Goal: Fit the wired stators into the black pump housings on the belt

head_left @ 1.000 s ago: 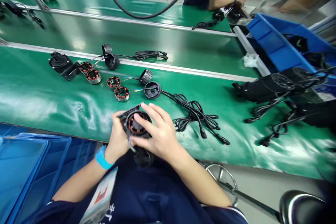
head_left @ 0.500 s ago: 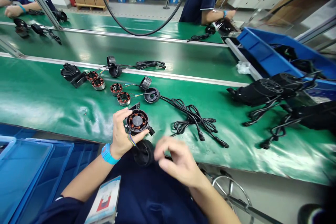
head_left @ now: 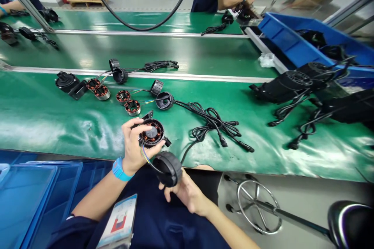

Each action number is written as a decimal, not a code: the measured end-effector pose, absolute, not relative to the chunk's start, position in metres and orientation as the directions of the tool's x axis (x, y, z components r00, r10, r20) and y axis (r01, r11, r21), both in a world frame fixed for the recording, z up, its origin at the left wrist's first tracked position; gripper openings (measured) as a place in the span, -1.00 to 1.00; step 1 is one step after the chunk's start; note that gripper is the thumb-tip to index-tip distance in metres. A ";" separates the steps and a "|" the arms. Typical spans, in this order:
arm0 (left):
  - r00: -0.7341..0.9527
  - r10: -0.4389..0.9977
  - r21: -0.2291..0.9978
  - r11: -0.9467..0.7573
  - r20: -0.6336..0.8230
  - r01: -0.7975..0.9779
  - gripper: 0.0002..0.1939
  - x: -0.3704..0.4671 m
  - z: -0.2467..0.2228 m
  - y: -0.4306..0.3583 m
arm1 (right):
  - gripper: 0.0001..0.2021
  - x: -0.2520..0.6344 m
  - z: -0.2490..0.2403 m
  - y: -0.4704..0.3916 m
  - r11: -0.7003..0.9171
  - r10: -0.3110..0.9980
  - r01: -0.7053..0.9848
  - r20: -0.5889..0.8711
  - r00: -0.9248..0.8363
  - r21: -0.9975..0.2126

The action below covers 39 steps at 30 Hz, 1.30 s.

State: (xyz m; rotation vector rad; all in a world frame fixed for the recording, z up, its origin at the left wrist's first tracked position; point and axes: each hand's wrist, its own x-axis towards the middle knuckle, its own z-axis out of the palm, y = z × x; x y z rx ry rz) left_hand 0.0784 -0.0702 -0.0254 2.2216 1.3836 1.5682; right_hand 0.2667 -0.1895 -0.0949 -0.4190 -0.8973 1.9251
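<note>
My left hand [head_left: 136, 140] grips a round black motor housing [head_left: 161, 134] with copper windings inside, one finger lying over its grey centre. Thin coloured wires [head_left: 145, 153] run from the housing to a black ribbed cap [head_left: 168, 168]. Under and behind that cap is my right hand [head_left: 184, 192], its fingers curled against the cap's lower side. A black cable leads from the cap toward a coiled cable bundle [head_left: 213, 120] on the green bench. Beyond my left hand lie copper-wound stators [head_left: 132, 107], wired to black caps [head_left: 164, 100].
A black motor housing [head_left: 66, 81] sits at the left of the green bench [head_left: 96, 124]. Black assemblies [head_left: 286, 85] and a blue bin [head_left: 292, 39] stand at right. Blue trays [head_left: 26, 198] are lower left, a stool [head_left: 258, 206] lower right. A person's arm [head_left: 230, 0] works across.
My right hand has moved left and down to the black cap, which is now raised and turned. A finger of my left hand has shifted onto the housing's centre. The view has shifted slightly.
</note>
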 end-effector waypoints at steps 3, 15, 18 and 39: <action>0.078 0.717 0.529 -0.579 0.693 0.621 -0.50 0.078 -0.026 -0.071 | 0.04 0.256 -0.075 -0.176 -0.128 0.940 -0.662 0.122 -0.318 -0.739; 0.140 0.654 0.516 -0.693 0.743 0.503 -0.51 0.071 -0.033 -0.069 | -0.26 0.264 -0.004 -0.042 0.295 0.927 -0.001 0.286 0.243 -0.955; 0.158 0.653 0.525 -0.709 0.740 0.472 -0.66 0.067 -0.035 -0.067 | -0.27 0.272 0.002 -0.036 0.305 0.950 0.075 0.309 0.044 -0.949; 0.717 0.401 0.234 -0.916 0.571 0.326 -0.57 0.007 0.007 -0.027 | -0.18 0.287 0.027 -0.021 0.635 0.739 0.364 0.398 -0.543 -0.682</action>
